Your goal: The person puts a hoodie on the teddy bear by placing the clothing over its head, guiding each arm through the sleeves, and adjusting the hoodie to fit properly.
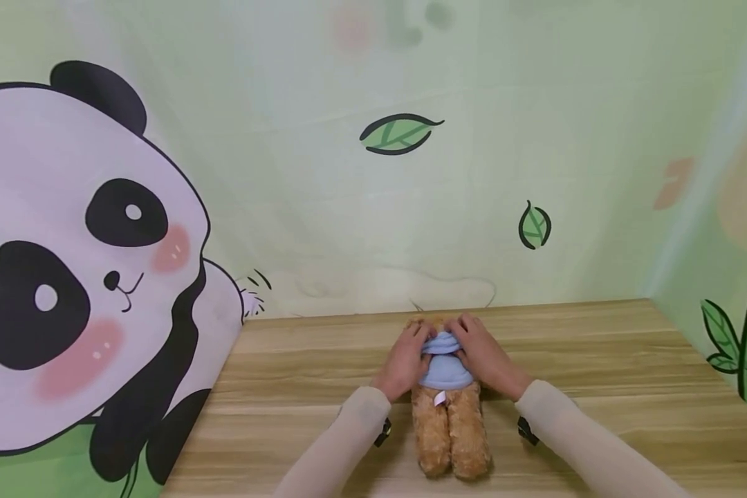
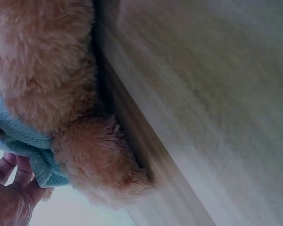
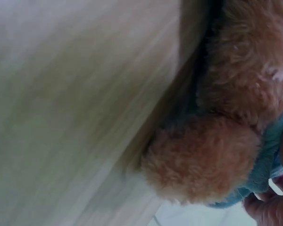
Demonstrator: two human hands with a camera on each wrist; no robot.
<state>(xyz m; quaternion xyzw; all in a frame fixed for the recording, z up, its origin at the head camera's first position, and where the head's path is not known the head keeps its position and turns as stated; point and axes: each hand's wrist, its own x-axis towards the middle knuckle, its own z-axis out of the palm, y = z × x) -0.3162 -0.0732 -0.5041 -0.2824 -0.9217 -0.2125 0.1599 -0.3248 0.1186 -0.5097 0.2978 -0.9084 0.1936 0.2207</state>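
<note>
A brown plush toy [image 1: 451, 432] lies on the wooden table with its legs toward me and a white tag near its bottom. It wears a light blue garment [image 1: 446, 373], bunched in folds higher up. At the left side of those folds, my left hand [image 1: 404, 356] grips the cloth with bent fingers. Opposite it, my right hand [image 1: 485, 354] pinches the cloth's right side. Both wrist views show fingers at the garment's edge, beside a furry limb [image 2: 99, 160] on the left and another furry limb [image 3: 203, 160] on the right. The toy's head is mostly hidden by the hands and cloth.
The wood-grain table [image 1: 299, 387] extends to both sides of the toy. Behind it hangs a pale green backdrop [image 1: 324, 207] with printed leaves and a large panda [image 1: 149, 277] at left. The table's far edge lies just beyond the hands.
</note>
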